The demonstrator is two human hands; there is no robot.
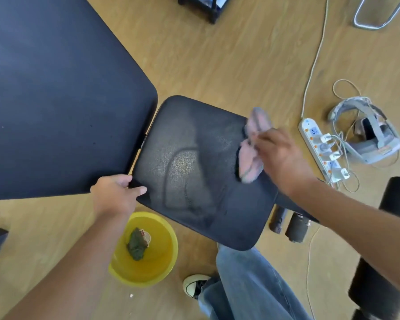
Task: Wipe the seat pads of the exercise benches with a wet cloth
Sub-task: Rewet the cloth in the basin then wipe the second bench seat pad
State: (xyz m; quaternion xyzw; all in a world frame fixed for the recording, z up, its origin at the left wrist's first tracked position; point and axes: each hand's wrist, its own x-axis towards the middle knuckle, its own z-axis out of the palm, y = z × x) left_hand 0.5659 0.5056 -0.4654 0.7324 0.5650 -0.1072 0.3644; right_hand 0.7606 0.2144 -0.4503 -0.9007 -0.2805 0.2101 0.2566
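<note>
The black seat pad (pixel 201 172) of the exercise bench fills the middle of the view, with wet streaks shining on it. The larger black back pad (pixel 56 95) lies to its left. My right hand (pixel 280 158) is shut on a pink cloth (pixel 252 146) and holds it at the pad's right edge, bunched and blurred. My left hand (pixel 116 195) grips the near left corner of the seat pad, thumb on top.
A yellow bucket (pixel 166 262) with a dark green rag (pixel 136 244) stands on the wooden floor below the pad. A white power strip (pixel 319 146) with cables and a grey headset (pixel 370 132) lie to the right. Black foam rollers (pixel 379 292) are at the right edge. My jeans leg (pixel 247 285) is below.
</note>
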